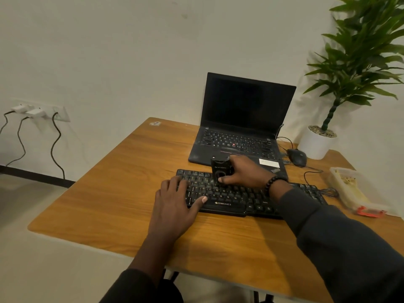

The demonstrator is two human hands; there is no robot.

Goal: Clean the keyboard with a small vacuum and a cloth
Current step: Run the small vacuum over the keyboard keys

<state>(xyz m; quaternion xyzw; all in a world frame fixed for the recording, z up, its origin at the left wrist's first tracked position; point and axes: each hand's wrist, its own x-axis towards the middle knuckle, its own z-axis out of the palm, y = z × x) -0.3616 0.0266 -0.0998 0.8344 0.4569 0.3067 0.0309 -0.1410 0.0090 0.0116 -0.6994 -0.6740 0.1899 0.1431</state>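
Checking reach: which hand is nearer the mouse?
Right. The right hand grips the small vacuum on the keyboard, just left of the mouse; the left hand rests at the keyboard's far-left end.

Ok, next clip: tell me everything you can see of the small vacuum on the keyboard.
The small vacuum is a compact black unit, apparently plastic, with faint pale lettering on its near face and a rounded opening lower down. It stands upright on the upper key rows of the black keyboard, in front of the laptop. The right hand grips it from the right side, thumb across its lower front. The left hand does not touch it. Its underside is hidden.
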